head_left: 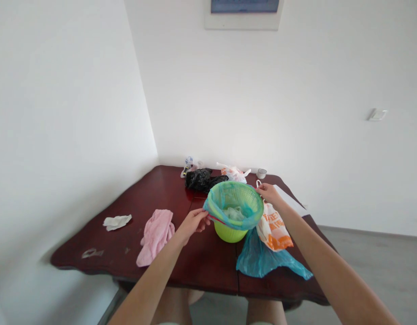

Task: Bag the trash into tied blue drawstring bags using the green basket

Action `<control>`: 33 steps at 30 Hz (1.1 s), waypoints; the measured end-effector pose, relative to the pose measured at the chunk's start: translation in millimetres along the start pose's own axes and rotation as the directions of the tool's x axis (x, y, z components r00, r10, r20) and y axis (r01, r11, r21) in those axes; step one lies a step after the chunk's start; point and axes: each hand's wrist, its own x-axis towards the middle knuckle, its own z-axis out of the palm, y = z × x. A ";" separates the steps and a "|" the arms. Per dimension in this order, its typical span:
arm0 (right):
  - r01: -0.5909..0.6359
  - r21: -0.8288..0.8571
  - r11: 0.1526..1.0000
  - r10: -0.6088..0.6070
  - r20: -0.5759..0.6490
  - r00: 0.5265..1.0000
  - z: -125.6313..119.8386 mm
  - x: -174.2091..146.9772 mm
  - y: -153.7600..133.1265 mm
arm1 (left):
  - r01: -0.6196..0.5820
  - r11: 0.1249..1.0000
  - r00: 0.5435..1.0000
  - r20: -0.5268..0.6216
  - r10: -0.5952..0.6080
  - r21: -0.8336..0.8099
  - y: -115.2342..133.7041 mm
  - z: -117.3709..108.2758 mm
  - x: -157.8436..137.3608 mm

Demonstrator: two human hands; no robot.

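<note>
A green plastic basket point(230, 234) stands on the dark red table, lined with a thin blue trash bag point(246, 222) that is folded over its rim. At the rim's left side, my left hand point(196, 221) pinches the bag's edge, where a red drawstring shows. My right hand point(267, 192) grips the bag's edge at the right side of the rim. Some crumpled pale plastic shows inside the basket. Just right of the basket, an orange and white plastic bag point(274, 228) lies on another blue plastic bag point(267, 259).
On the table point(127, 248) lie a pink cloth point(157, 237) and a white tissue point(117, 222) to the left. Towards the wall are a black plastic bag point(201, 179), a white and orange bag point(234, 174), and a small cup point(261, 174). White paper point(289, 199) lies at the right.
</note>
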 end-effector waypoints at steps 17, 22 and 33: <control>-0.147 0.491 0.859 0.024 0.247 0.969 -3.5 -58.2 39.3 | 0.090 0.901 0.986 -0.087 -0.140 -0.425 13.5 -16.2 6.0; -0.243 0.643 0.726 0.044 0.310 0.950 1.5 -90.4 64.2 | 0.147 0.852 0.985 -0.003 -0.172 -0.502 7.6 -16.4 -7.3; -0.229 0.828 0.512 -0.022 0.280 0.960 45.6 -191.3 97.6 | 0.003 0.916 0.978 0.191 0.081 -0.402 -34.8 7.3 -64.4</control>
